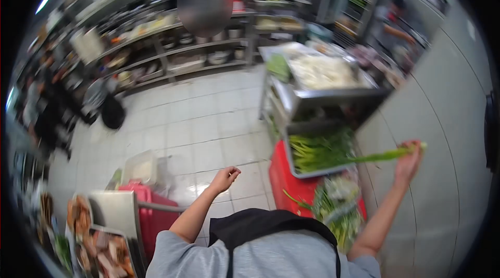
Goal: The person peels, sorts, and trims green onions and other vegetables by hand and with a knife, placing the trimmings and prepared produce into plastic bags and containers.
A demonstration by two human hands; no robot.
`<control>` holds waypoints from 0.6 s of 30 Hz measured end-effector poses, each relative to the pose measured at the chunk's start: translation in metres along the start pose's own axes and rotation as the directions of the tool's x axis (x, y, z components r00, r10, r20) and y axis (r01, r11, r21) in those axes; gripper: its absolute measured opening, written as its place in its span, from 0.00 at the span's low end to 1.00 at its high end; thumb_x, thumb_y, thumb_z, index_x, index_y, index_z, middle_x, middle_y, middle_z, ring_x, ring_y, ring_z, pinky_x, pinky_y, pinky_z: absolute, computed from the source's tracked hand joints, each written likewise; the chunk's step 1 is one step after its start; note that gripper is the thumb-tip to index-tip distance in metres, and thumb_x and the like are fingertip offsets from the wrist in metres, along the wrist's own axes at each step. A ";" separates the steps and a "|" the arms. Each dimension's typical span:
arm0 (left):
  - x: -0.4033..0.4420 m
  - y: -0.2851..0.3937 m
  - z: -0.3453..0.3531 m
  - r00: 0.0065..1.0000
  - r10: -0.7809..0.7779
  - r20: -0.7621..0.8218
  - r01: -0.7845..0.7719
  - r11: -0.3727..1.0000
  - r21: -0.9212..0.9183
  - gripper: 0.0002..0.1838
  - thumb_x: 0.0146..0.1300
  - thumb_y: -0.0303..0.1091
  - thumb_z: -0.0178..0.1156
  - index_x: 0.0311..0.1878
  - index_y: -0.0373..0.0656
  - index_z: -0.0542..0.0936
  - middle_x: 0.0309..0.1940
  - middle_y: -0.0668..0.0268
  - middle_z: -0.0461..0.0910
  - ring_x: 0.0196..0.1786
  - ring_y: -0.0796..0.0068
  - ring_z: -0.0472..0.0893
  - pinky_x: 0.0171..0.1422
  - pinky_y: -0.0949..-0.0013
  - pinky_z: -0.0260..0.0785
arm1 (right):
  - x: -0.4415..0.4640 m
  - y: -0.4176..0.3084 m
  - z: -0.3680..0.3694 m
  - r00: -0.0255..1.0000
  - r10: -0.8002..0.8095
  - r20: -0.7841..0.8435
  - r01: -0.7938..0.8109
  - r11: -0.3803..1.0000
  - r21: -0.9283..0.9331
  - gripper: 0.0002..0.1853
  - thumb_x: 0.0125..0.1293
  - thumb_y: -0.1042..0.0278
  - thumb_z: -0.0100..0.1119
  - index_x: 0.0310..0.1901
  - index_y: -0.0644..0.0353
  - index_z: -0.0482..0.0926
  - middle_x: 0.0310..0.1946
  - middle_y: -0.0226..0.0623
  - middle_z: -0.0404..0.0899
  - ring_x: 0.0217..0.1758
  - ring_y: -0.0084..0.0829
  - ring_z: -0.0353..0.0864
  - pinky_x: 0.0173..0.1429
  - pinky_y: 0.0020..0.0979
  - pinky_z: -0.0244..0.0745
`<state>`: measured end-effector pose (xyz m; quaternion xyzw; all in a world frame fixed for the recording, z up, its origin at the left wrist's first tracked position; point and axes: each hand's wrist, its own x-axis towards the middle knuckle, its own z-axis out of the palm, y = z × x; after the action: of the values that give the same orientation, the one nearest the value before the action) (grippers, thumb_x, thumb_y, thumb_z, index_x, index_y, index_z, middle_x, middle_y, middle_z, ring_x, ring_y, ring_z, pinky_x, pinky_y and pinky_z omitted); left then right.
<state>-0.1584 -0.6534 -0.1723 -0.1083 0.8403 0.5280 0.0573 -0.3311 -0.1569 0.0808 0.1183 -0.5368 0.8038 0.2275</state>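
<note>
My right hand [410, 161] is closed around the pale end of a bunch of green stalks [380, 156], at the right by the tiled wall. The leafy ends of the bunch reach left to a metal tray [302, 175] full of long green vegetables [320, 150]. My left hand [226, 179] hangs over the floor at the centre, its fingers curled together; whether anything small is in them cannot be made out. Below the tray, a plastic bag of greens [338, 205] lies on a red surface [279, 174].
A steel table [333, 94] holds a tray of white food [325, 71]. Metal shelves [208, 42] line the back. A person [393, 30] stands at the upper right, others at the left. Lower left are a red bin [156, 220] and trays of meat [112, 252].
</note>
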 end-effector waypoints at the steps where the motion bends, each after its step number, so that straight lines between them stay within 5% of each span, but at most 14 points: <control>1: -0.011 -0.022 -0.012 0.995 -0.028 -0.094 0.028 1.000 -0.005 0.11 0.63 0.35 0.53 0.41 0.40 0.79 0.32 0.60 0.80 0.34 0.72 0.79 0.40 0.69 0.71 | 0.014 0.016 0.005 0.998 -0.065 0.014 0.066 0.990 -0.127 0.08 0.69 0.63 0.46 0.41 0.57 0.70 0.32 0.31 0.71 0.37 0.25 0.72 0.48 0.33 0.68; 3: -0.033 -0.077 -0.024 0.957 -0.064 -0.281 0.060 0.998 -0.020 0.09 0.60 0.31 0.53 0.40 0.41 0.80 0.34 0.57 0.81 0.38 0.66 0.80 0.44 0.66 0.72 | 0.044 0.075 0.003 0.996 -0.086 0.039 0.094 0.872 -0.481 0.16 0.70 0.60 0.45 0.49 0.64 0.71 0.42 0.36 0.74 0.44 0.28 0.75 0.52 0.29 0.70; 5: -0.056 -0.111 -0.023 0.916 -0.077 -0.393 0.099 0.995 0.035 0.09 0.57 0.30 0.53 0.39 0.41 0.80 0.35 0.56 0.81 0.40 0.61 0.80 0.47 0.63 0.71 | 0.061 0.150 0.017 0.935 -0.002 0.354 0.186 0.854 -0.487 0.18 0.69 0.63 0.47 0.52 0.70 0.71 0.50 0.44 0.73 0.54 0.34 0.73 0.60 0.31 0.66; 6: -0.072 -0.111 -0.020 0.911 -0.150 -0.384 0.159 0.987 -0.007 0.09 0.55 0.30 0.54 0.39 0.41 0.79 0.34 0.55 0.80 0.41 0.60 0.80 0.47 0.62 0.71 | 0.059 0.185 0.032 0.852 -0.091 0.516 0.449 0.633 -0.630 0.18 0.69 0.64 0.48 0.48 0.74 0.72 0.49 0.46 0.74 0.56 0.33 0.72 0.60 0.30 0.66; 7: -0.083 -0.111 -0.015 0.891 -0.212 -0.403 0.233 0.972 0.004 0.11 0.54 0.30 0.54 0.40 0.42 0.79 0.34 0.56 0.80 0.41 0.60 0.79 0.47 0.61 0.71 | 0.067 0.240 0.035 0.787 -0.115 0.605 0.576 0.488 -0.656 0.16 0.64 0.65 0.54 0.45 0.71 0.75 0.44 0.47 0.77 0.49 0.32 0.77 0.52 0.29 0.72; 8: -0.091 -0.120 -0.010 0.900 -0.223 -0.374 0.246 0.969 0.015 0.12 0.53 0.31 0.53 0.40 0.42 0.79 0.34 0.56 0.81 0.41 0.59 0.79 0.46 0.61 0.71 | 0.011 0.205 0.102 0.643 -0.186 0.743 0.674 0.597 -0.434 0.08 0.60 0.68 0.58 0.38 0.62 0.79 0.29 0.38 0.78 0.34 0.36 0.77 0.43 0.34 0.73; 10: -0.116 -0.114 0.003 0.884 -0.306 -0.354 0.322 0.947 -0.015 0.12 0.52 0.31 0.52 0.40 0.43 0.79 0.34 0.56 0.81 0.40 0.59 0.79 0.45 0.60 0.71 | -0.022 0.272 0.100 0.547 0.131 0.827 0.750 0.362 -0.554 0.05 0.54 0.70 0.57 0.29 0.61 0.80 0.30 0.45 0.79 0.33 0.41 0.78 0.40 0.40 0.73; 11: -0.126 -0.117 0.008 0.883 -0.328 -0.334 0.339 0.941 -0.029 0.13 0.52 0.31 0.52 0.41 0.44 0.79 0.33 0.56 0.80 0.39 0.60 0.79 0.45 0.60 0.71 | -0.032 0.330 0.079 0.471 0.308 0.827 0.641 0.525 -0.560 0.10 0.53 0.65 0.56 0.34 0.60 0.80 0.31 0.46 0.79 0.34 0.42 0.79 0.40 0.41 0.73; 12: -0.134 -0.121 0.013 0.887 -0.340 -0.313 0.345 0.938 -0.040 0.13 0.52 0.32 0.52 0.41 0.44 0.79 0.32 0.56 0.80 0.38 0.61 0.79 0.44 0.61 0.71 | -0.054 0.359 0.062 0.345 0.268 0.899 0.858 0.298 -0.418 0.16 0.57 0.59 0.53 0.44 0.58 0.77 0.34 0.46 0.79 0.35 0.41 0.80 0.38 0.44 0.73; 15: -0.165 -0.120 0.017 0.795 -0.388 -0.466 0.368 0.920 -0.138 0.14 0.53 0.32 0.52 0.44 0.42 0.78 0.30 0.60 0.79 0.33 0.66 0.79 0.40 0.64 0.71 | -0.118 0.411 0.095 0.142 0.600 0.787 0.772 0.431 -0.467 0.16 0.57 0.59 0.53 0.44 0.58 0.76 0.34 0.46 0.79 0.35 0.41 0.80 0.38 0.44 0.73; 18: -0.192 -0.098 -0.004 0.625 -0.539 -0.565 0.377 0.842 -0.387 0.14 0.54 0.30 0.52 0.45 0.41 0.77 0.29 0.60 0.79 0.31 0.70 0.79 0.38 0.66 0.71 | -0.153 0.431 0.149 0.010 0.681 0.732 0.689 0.526 -0.499 0.16 0.57 0.59 0.53 0.44 0.57 0.76 0.35 0.46 0.79 0.35 0.41 0.80 0.38 0.44 0.73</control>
<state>0.0520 -0.6746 -0.2161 -0.5031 0.6819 0.5172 -0.1196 -0.4190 -0.4684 -0.2756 0.5182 -0.8288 0.0708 -0.1991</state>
